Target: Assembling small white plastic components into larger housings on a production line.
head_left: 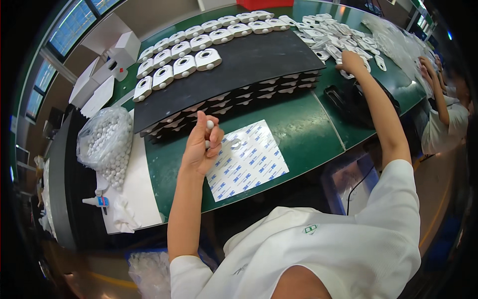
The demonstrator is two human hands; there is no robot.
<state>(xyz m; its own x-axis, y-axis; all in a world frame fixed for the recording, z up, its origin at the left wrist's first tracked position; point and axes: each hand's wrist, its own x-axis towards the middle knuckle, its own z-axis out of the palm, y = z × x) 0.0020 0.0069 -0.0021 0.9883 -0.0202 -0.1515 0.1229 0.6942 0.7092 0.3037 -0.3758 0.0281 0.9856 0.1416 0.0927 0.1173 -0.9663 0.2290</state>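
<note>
My left hand [199,149] is raised over the table with its fingers curled around small white balls; one ball [210,124] shows near the fingertips and another [207,144] lower in the palm. Below it lies a square sheet of printed backing paper [254,172] with a round spot near its top. Stretched out to the far right, my right hand [351,63] reaches the edge of a heap of white plastic housings [323,35]. Its fingers are bent down onto a housing [347,74], partly hidden beneath the hand.
Stacked black boards [239,74] carry rows of white housings [184,66] with balls attached. At left are a bag of white balls [103,137] and a glue bottle [96,201]. A black bag [356,104] and clear plastic bags [393,37] lie right, near another person [448,114].
</note>
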